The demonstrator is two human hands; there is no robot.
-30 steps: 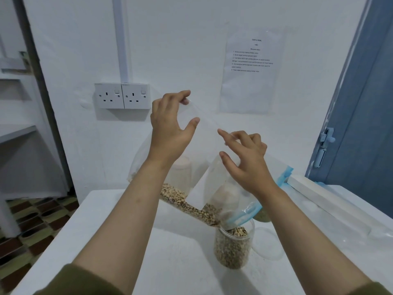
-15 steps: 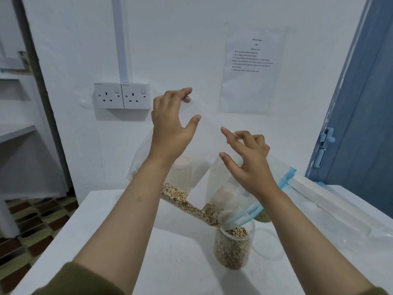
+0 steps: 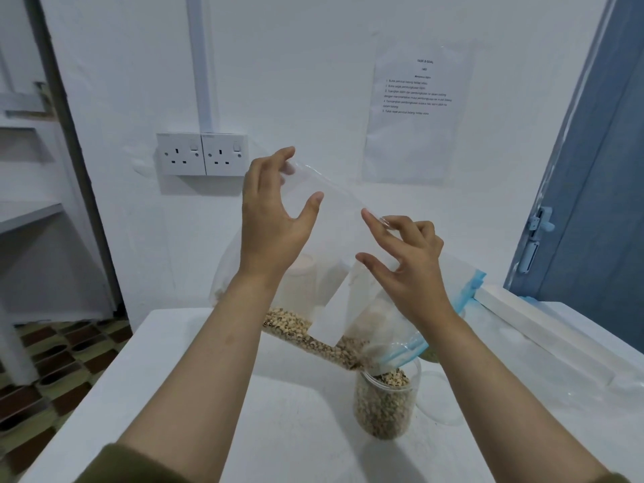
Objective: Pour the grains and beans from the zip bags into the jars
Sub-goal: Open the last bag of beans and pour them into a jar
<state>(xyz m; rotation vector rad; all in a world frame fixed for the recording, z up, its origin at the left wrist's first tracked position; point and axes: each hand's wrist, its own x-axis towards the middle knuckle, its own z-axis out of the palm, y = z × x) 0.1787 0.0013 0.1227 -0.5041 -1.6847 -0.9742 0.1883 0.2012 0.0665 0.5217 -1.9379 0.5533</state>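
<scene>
Pouring is well along — jar on the table looks nearly full, beans left in the bag's low fold. Left hand pinches the bag bottom corner up high, thumb apart. Right hand pinches the other corner w/ curled fingertips, lower. Bag: thin clear film, limp, blue zip mouth down at the jar rim. Jar: clear plastic, round. Other jars behind — contents unclear, prob. still to do.
</scene>
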